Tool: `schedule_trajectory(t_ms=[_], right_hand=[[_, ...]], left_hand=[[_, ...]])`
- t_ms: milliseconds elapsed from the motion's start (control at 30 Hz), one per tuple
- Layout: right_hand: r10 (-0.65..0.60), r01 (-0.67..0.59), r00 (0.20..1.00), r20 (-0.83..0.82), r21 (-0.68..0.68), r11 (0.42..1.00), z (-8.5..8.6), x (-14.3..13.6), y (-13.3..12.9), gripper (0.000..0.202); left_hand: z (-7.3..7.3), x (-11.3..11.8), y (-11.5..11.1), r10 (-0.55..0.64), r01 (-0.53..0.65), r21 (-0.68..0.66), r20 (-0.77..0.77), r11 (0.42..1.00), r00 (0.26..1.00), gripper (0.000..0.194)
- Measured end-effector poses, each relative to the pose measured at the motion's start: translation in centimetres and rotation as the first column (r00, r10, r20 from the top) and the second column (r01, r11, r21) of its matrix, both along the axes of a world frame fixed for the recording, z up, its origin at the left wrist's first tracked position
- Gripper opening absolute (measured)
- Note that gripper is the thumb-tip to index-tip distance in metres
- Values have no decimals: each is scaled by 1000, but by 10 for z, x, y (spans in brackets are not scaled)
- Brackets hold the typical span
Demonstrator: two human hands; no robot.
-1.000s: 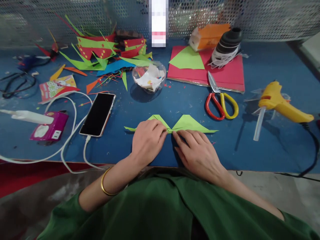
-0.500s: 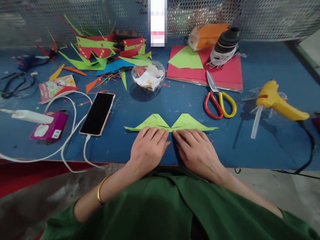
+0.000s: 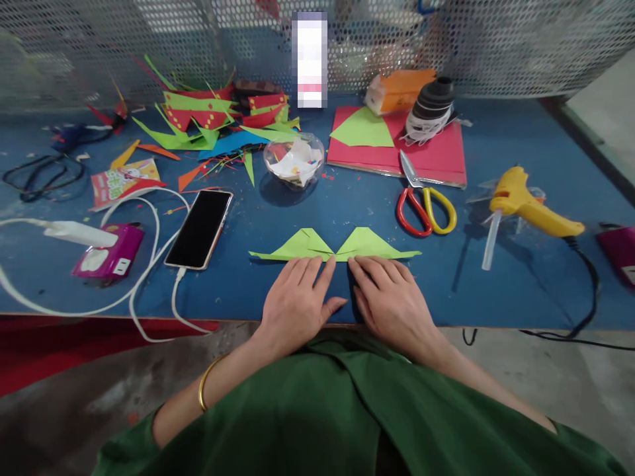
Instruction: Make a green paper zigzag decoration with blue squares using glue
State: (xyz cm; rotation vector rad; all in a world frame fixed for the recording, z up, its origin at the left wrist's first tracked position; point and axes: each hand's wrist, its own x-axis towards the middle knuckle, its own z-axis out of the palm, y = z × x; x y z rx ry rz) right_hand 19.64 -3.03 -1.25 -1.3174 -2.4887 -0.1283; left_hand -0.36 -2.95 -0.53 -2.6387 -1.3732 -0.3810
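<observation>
A folded piece of light green paper [image 3: 367,244] lies on the blue table, with two raised peaks, a notch between them and a thin point at each end. My left hand [image 3: 297,297] rests palm down at its near edge, left of the notch, fingers stretched out and thumb apart. On the right of the notch, my right hand [image 3: 391,294] presses the same edge with its fingers laid flat. Neither hand grasps anything. Under the fingertips the paper's near edge is partly hidden.
Scissors [image 3: 426,210] and a yellow glue gun [image 3: 533,201] lie to the right. Left are a charging phone [image 3: 199,229] and a purple power socket [image 3: 114,251]. Behind stand a clear bowl [image 3: 294,162], paper masks [image 3: 198,109], red sheets [image 3: 421,158] and a black cone of thread [image 3: 431,109].
The fingers of my left hand have spread, and its thumb has moved out to the right. Both hands stay at the paper's near edge. The camera view has shifted slightly.
</observation>
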Motion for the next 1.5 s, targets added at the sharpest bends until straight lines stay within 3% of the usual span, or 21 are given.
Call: schedule_trajectory(t_ms=[233, 1500], right_hand=[[5, -5, 1000, -1, -35, 999, -3, 0, -1, 42], [-6, 7, 1000, 13, -56, 998, -5, 1, -2, 45]], left_hand=[[2, 5, 1, 13, -15, -34, -52, 999, 999, 78], [3, 4, -3, 11, -11, -21, -19, 1000, 1000, 64]])
